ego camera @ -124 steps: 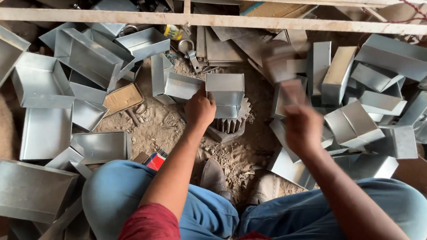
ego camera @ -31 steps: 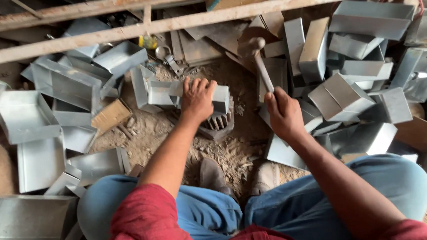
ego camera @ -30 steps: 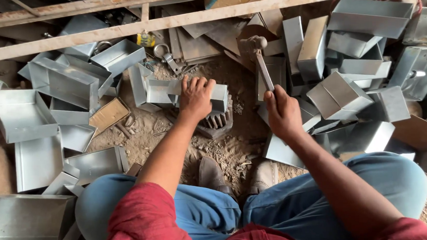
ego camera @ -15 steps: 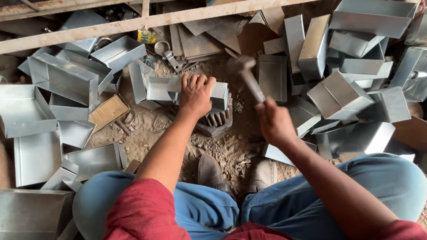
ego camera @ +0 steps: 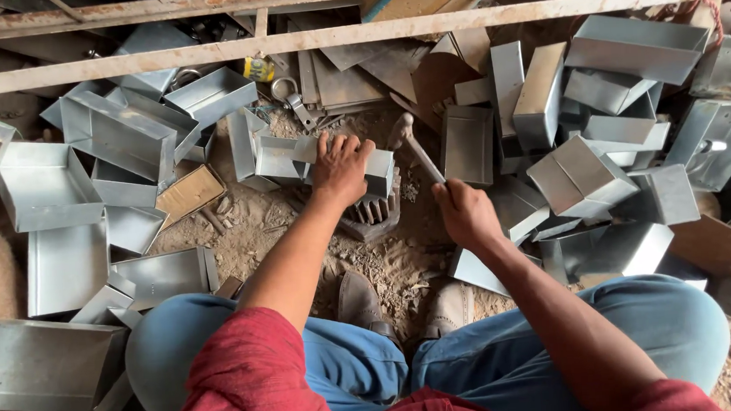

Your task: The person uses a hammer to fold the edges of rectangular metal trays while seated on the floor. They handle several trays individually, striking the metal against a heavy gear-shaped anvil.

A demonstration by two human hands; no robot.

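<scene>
Two hands are at work over the dirt floor [ego camera: 242, 237], and dozens of folded grey sheet-metal boxes lie heaped all round them. The left hand [ego camera: 342, 165] lies flat on a small sheet-metal box [ego camera: 296, 157], its fingers [ego camera: 339, 145] spread and pressing down on the top wall, pinning the piece onto a dark toothed iron block [ego camera: 370, 215] that shows just below the palm. The right hand [ego camera: 464, 213] has its fingers [ego camera: 447, 199] wrapped tight round the wooden handle of a hammer [ego camera: 417, 149]; the shaft runs up and away from the knuckles, and the head sits close beside the left fingertips, near the right end of the pinned box, though whether it touches the metal I cannot tell. By the look of it this is the hammering step, with the box's edge being dressed against the block. As I judge it, the next blow calls for a short, square strike on the edge just beyond the left fingertips, with those fingers kept back from the hammer's path and the box kept from sliding. Beyond the left fingers a small yellow tin [ego camera: 258, 68] and a metal ring [ego camera: 283, 88] lie under a rusty steel bar [ego camera: 207, 49]; a brown cardboard piece [ego camera: 190, 192] lies off to the left of the hand.
</scene>
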